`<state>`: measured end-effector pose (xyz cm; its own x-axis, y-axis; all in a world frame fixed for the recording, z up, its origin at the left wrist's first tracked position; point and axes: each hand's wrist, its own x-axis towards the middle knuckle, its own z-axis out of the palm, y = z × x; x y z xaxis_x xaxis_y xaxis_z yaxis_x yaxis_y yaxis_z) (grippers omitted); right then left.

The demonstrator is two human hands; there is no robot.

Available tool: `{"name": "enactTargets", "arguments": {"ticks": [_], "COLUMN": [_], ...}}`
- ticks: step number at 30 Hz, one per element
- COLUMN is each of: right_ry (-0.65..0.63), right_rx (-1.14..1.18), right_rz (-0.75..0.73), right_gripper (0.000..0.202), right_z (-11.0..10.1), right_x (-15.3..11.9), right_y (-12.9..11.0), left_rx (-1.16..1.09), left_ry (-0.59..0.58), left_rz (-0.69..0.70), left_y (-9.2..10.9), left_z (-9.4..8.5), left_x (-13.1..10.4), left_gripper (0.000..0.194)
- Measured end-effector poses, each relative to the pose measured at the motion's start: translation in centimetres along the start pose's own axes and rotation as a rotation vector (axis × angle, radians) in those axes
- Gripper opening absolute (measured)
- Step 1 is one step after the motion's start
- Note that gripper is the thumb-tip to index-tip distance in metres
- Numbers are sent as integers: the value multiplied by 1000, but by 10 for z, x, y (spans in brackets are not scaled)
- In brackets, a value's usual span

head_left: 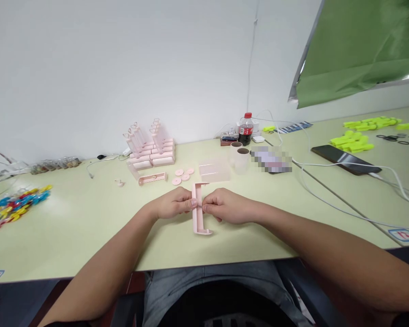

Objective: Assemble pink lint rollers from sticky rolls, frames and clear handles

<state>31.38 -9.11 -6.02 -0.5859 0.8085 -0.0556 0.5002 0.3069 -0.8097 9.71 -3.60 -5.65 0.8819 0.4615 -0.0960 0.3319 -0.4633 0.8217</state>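
A pale pink plastic C-shaped frame (198,222) stands on end above the table, its open side facing right. My left hand (173,203) grips its back wall, the thumb laid across the edge. My right hand (226,205) is closed in a pinch at the inner middle of the frame; whatever lies between these fingertips is too small to make out. Just beyond my hands lie several pink discs (182,175) and a clear plastic box-like piece (214,169). Another pink frame (152,178) rests on the table to the left, near a small pink knob-like part (120,183).
Pink units with upright clear parts (152,152) stand by the wall. Behind my right hand are two translucent cups (241,161), a cola bottle (246,129) and a blurred-out phone (271,160). White cables (344,164) cross the right side. Colourful small pieces (20,202) lie left.
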Motion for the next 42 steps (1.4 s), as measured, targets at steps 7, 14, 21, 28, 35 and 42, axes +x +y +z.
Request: {"name": "enactTargets", "arguments": {"ticks": [7,14,21,28,35,42], "right_ry": [9,-23,-104,-33,34,142], "right_rx": [68,-95,96,132,116,105], "right_rz": [0,57,150,124,93,228], "right_gripper": [28,22,19,19,21,20], "right_z": [-2,-2,-1,-1,1,-1], "right_x": [1,0,2,4,5,9], "right_y": [3,-1,6,5,4,9], "left_rx": [-59,176,318,439,596,803], "left_ry": [16,-17,1,45,132,298], "left_rz": [35,38,51,-16,-75,-223], "left_y": [3,10,19,20,26,25], "left_z": [1,7,10,9,14,9], "left_x": [0,5,3,6,7,6], "left_gripper": [52,52,48,49,54,55]}}
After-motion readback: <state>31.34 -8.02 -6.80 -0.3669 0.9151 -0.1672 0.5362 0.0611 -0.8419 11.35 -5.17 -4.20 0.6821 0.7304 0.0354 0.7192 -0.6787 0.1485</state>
